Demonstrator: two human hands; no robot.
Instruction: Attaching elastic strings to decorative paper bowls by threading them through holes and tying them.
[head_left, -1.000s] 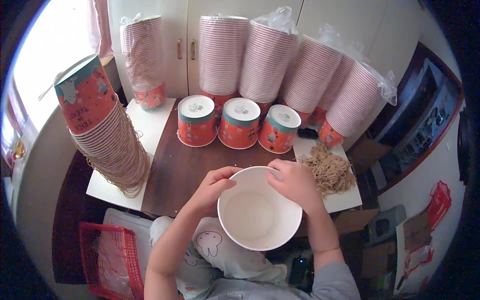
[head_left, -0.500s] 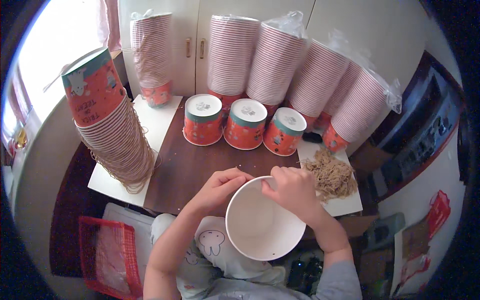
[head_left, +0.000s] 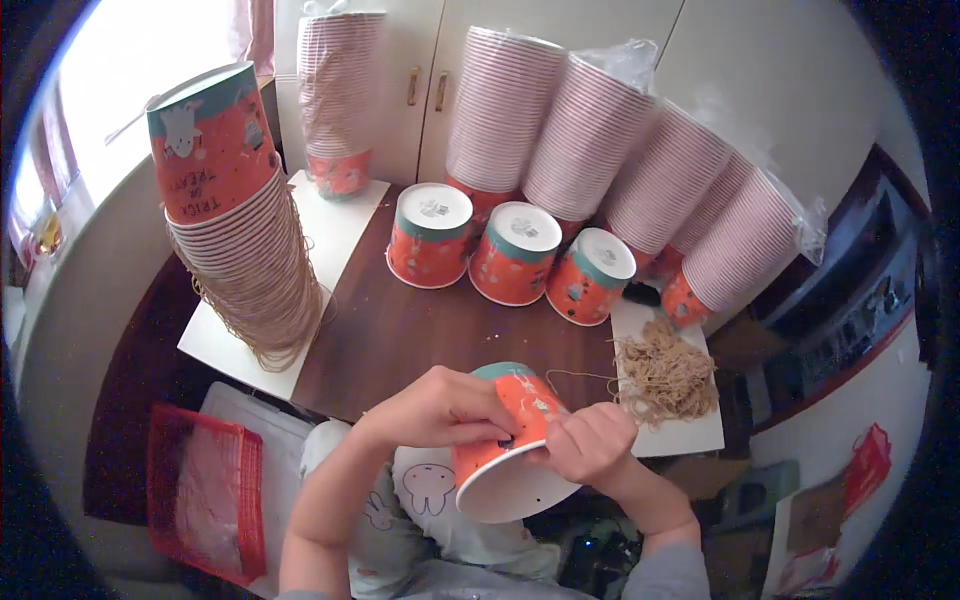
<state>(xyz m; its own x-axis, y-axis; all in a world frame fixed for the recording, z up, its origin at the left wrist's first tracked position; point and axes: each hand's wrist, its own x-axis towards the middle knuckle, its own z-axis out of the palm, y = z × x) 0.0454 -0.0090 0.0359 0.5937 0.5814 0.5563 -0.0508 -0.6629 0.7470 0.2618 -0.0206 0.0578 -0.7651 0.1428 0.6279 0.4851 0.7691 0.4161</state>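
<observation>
Between fingers (head_left: 485, 406): tilted orange bucket (head_left: 522, 450), dark dot (head_left: 538, 500) inside.

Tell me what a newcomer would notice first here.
Probably the tall stack of upside-down tubs at the left, with tan bands hanging around its lower part. Plastic-wrapped stacks line the back. Front and centre, the right hand grips the rim of an orange tub while the left hand touches its side.

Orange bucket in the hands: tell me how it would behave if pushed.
The orange bucket is likely light for its size, being hollow and open-mouthed. Laid sideways, it would probably roll in a curve, given its round, tapered wall.
</observation>
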